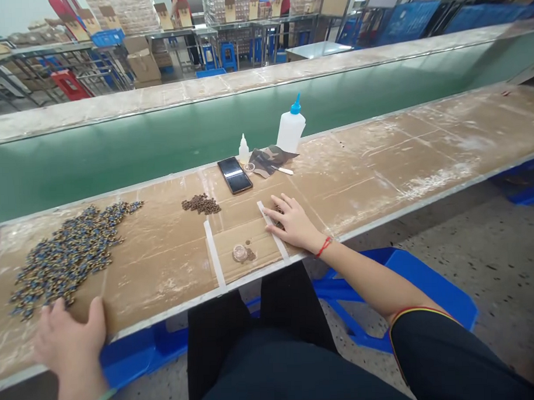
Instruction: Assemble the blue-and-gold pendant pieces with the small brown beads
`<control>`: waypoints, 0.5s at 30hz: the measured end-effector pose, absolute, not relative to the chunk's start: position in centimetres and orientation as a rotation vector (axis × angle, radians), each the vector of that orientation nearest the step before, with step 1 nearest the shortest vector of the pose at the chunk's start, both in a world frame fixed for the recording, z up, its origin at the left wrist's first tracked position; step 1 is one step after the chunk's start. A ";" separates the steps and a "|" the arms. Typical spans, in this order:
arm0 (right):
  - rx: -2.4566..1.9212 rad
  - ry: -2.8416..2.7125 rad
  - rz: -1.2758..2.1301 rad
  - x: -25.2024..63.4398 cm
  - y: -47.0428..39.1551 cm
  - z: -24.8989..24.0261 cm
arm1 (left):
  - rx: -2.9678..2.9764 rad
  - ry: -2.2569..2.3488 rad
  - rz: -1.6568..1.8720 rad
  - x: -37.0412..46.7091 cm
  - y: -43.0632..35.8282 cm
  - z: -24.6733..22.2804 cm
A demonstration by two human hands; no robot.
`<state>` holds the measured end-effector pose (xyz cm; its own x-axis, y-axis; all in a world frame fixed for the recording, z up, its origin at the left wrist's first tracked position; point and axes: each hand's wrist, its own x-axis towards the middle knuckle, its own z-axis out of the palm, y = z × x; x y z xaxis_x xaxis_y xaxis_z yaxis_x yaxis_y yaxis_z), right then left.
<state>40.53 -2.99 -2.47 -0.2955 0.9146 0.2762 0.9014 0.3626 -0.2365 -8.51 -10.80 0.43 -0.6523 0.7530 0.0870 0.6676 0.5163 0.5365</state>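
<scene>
My left hand (71,336) is open, fingers spread at the near edge of a large pile of small blue, black and tan pieces (76,247). Over the right strip of white tape (273,230) lies my right hand (292,222), its fingers apart and resting on the table; some small brown pieces show beneath them. A small brown pile (201,204) sits left of it. Between the two tape strips, a cardboard piece (227,245) bears a small round clear container (239,253) with a few brown bits beside it.
Behind the hands are a phone (235,175), a small dropper bottle (243,149), a large white bottle with a blue tip (291,129), camouflage cloth (269,159) and a white-handled tool (285,171). A green belt (160,151) runs beyond the table (362,179). Blue stools stand below.
</scene>
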 end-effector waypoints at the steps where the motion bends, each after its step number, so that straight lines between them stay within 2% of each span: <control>1: -1.581 -2.311 0.043 40.4 -2.8 -2.6 | 1.199 2.653 0.788 -8.2 -10.8 0.7; 5: -1.605 -2.306 -0.014 42.3 -2.0 -3.5 | 1.151 2.693 0.731 -6.9 -10.7 1.9; 10: -1.750 -1.955 -0.160 46.8 -2.8 -4.2 | 1.114 2.720 0.704 -6.6 -10.8 2.2; 15: -1.771 -1.903 -0.046 46.8 -3.0 -3.5 | 1.287 2.698 0.770 -8.0 -11.3 0.6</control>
<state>46.82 -3.03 -3.54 0.0050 0.9166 0.3997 0.9349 0.1375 -0.3271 -7.98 -11.27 0.61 -0.6510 0.7419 0.1604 0.7148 0.5281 0.4585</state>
